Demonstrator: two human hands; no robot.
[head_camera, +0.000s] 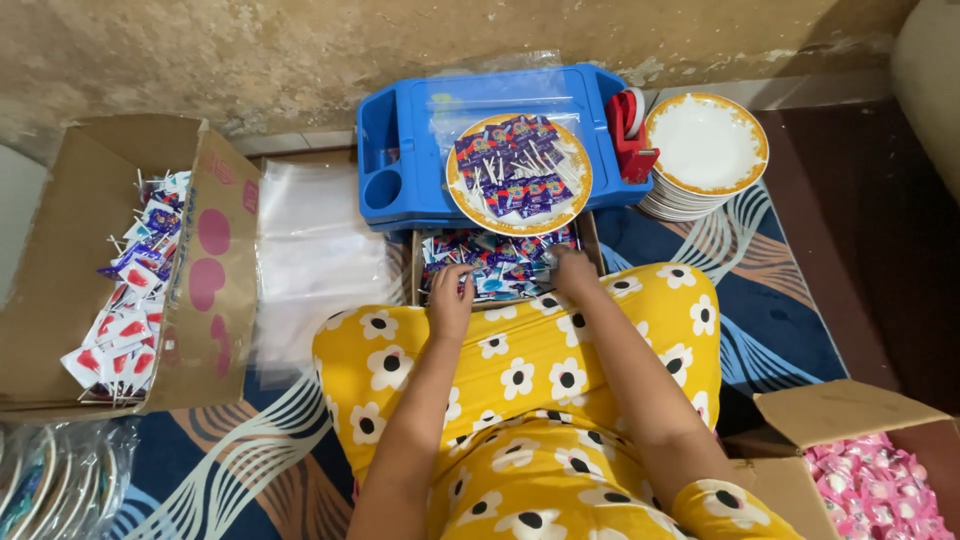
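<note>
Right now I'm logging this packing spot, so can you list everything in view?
Tray: one, blue, by the wall.
Full plate: one, white with orange rim, holding purple lollipops, on the tray.
Plate stack: one, white and orange, right of the tray.
Tape dispenser: one, red, at the tray's right edge.
Small box: one, of purple lollipops, under both hands.
Left box: one, cardboard, red and purple lollipops.
Right box: one, cardboard, pink sweets.
Plastic bags: a pile, clear, left of the tray.
Left hand: in the small box.
Right hand: in the small box; grip unclear.
</note>
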